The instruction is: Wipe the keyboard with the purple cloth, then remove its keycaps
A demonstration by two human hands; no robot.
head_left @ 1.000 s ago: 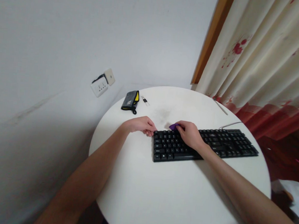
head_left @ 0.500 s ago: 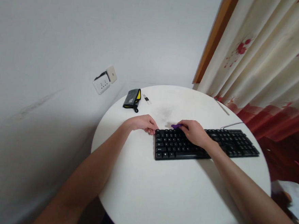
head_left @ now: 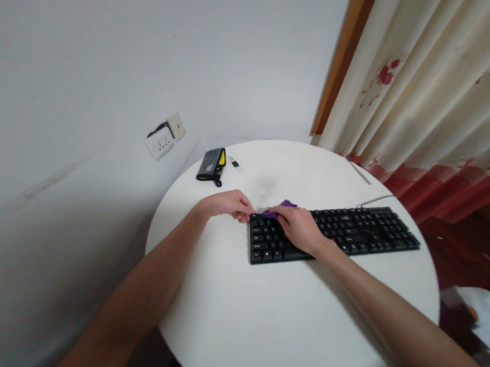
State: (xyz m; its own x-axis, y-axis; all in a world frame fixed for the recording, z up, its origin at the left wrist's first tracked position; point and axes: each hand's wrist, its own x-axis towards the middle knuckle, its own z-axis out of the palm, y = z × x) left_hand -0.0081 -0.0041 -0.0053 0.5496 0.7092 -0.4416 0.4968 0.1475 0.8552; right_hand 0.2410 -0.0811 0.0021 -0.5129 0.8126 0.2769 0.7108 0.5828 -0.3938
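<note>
A black keyboard (head_left: 351, 230) lies on the round white table (head_left: 286, 315), its left end tilted slightly toward me. My left hand (head_left: 233, 205) pinches the keyboard's far left corner, fingers closed. Over the left part of the keys, my right hand (head_left: 298, 226) is closed on a purple cloth (head_left: 284, 206). The cloth touches the top row of keys near the far left corner, and its loose end sticks out past the back edge. Some keys under the right hand and wrist are hidden.
A folded grey cloth with yellow lining (head_left: 211, 165) lies at the table's back left, beside a small black-and-metal tool (head_left: 235, 164). A thin stick (head_left: 358, 171) rests near the back right edge. The keyboard's cable (head_left: 373, 200) runs off right. A wall socket (head_left: 159, 142) is at left.
My right hand has slid left along the top keys with the purple cloth, toward my left hand. More of the cloth shows now. The left hand keeps its hold on the corner.
</note>
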